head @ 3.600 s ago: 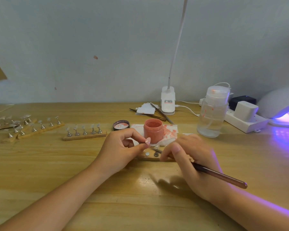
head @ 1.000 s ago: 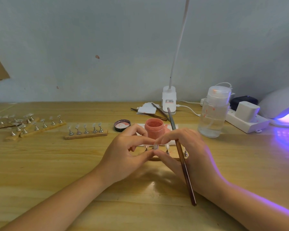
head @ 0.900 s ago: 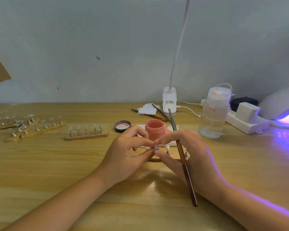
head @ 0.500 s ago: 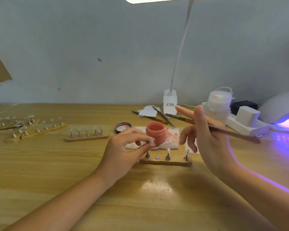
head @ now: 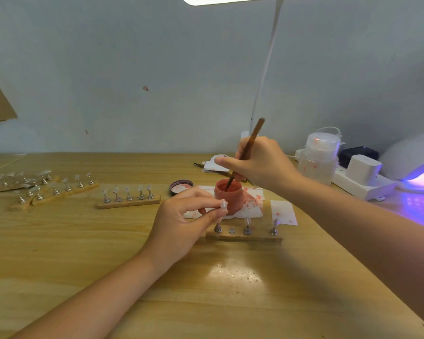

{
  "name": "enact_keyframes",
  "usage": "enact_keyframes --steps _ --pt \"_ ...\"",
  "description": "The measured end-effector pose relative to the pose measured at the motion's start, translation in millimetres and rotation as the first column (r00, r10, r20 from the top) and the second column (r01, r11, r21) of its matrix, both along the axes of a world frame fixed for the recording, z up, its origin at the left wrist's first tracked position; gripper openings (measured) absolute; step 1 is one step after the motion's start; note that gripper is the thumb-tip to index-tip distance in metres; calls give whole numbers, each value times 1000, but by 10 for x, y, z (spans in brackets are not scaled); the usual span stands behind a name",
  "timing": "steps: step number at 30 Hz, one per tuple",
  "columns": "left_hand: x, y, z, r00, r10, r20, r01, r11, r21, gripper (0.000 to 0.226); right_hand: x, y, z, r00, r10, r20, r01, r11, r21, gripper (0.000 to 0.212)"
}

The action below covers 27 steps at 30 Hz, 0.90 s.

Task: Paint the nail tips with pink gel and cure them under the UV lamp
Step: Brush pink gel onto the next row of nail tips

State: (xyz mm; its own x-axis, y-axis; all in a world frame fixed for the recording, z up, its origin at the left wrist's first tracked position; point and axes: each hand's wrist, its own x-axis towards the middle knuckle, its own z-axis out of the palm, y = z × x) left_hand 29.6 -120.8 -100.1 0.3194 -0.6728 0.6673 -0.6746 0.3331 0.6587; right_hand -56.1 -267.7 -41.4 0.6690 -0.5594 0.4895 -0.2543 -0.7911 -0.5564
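Left hand pinched a clear tip by its edges, near the pot; light, thin and probably slippery. Right hand gripped the brush, dipped in gel.

We see bare table near and left; far right, bottle, power strip and UV lamp crowd passage.
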Motion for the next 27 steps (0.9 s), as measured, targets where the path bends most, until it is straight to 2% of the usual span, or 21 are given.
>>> enact_keyframes --steps 7,10,14,16,22,27 --pt "11 5 -11 1000 -1 12 1 1000 4 11 105 3 -81 984 -22 -175 5 996 -95 44" --pt "11 5 -11 1000 6 -2 -6 1000 10 9 49 3 -63 995 -12 -100 6 998 -64 39" --pt "8 11 -4 1000 10 22 -11 1000 6 10 -79 -98 10 993 -45 110 30 991 130 34" --pt "11 20 -2 1000 10 20 -11 1000 20 6 -134 -137 16 982 -90 164 55 977 208 32" --pt "-11 38 12 1000 28 -8 -27 999 31 7 -236 -142 0 978 -107 177 46 948 316 32" --pt "-6 38 6 999 18 -36 -16 999 51 9 -288 -135 -38 977 -114 183 51 946 319 30"
